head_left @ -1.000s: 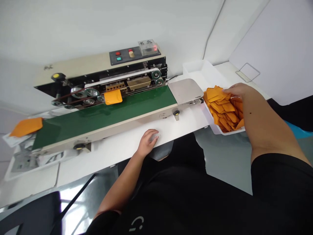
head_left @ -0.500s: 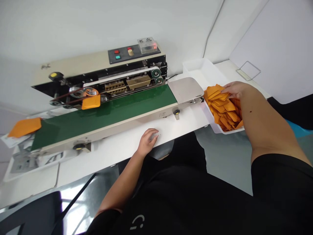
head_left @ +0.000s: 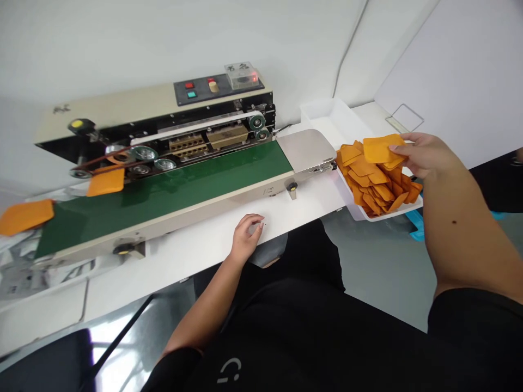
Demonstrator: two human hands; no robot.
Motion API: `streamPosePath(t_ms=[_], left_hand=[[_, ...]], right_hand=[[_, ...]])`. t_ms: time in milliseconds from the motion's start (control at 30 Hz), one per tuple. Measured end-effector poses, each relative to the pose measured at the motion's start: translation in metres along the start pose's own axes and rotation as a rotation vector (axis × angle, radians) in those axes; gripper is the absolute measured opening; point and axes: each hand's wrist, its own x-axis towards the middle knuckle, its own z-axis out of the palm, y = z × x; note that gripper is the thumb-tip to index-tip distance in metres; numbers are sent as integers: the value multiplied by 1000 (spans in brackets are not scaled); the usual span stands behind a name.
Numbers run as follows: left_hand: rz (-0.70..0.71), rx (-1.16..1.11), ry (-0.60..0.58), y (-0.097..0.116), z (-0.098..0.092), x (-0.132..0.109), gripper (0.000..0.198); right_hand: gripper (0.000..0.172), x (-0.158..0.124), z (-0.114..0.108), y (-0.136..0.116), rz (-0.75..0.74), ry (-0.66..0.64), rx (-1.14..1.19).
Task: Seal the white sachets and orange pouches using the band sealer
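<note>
My right hand (head_left: 423, 153) pinches an orange packet (head_left: 379, 149) between thumb and fingers, above a white bin (head_left: 408, 208) heaped with orange packets (head_left: 373, 188). My left hand (head_left: 247, 235) rests at the front of the white table, fingers curled but apart, holding nothing. Behind it stands a beige machine (head_left: 122, 103) with a green conveyor belt (head_left: 204, 179). One orange packet (head_left: 107, 181) hangs by its upper edge under the machine's wheels at the left. Another packet (head_left: 26, 216) lies over the belt's left end.
A metal plate (head_left: 307, 149) extends from the belt's right end. A white tray (head_left: 327, 117) is behind it. At the lower left, a bin (head_left: 44, 286) holds silvery items. Black knobs (head_left: 123, 248) stick out along the machine's front.
My right hand has lifted a packet from the heap and moved slightly right. The packet under the wheels has travelled left along the belt. My left hand has stayed on the table.
</note>
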Motion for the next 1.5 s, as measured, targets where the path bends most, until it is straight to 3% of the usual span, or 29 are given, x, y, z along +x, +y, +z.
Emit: streamPosePath(t_ms=[67,200,333,433,533,767,1000,1233,1333,1500], left_hand=[[-68,-125,1,19,11,1,27],[-183,-482,-68,65,31,8,42],[-241,-778,-90,100,41,20,59],[-263,-824,1,109,43,23,56],[-355,-852,19,103,41,17,53],[-560,-985,83,79,33,-1,65],[-586,-1063,116,69,34,-5,68],[-587,-1059,138,60,36,-7,68],[-603,-1055,145,60,36,-8,67],[-623,-1034,123,61,37,-8,69]], right_hand=[[39,-37,21,-8,14,-83,125],[45,-115,74,-14,-148,-396,198],[48,-167,126,-2,-233,-566,168],[49,-189,158,10,-209,-610,245],[45,-203,179,18,-180,-595,342],[42,-215,195,31,14,-645,499],[35,-209,199,38,223,-712,646],[31,-201,202,51,389,-693,729],[30,-204,205,52,357,-647,710],[34,-215,208,47,136,-559,601]])
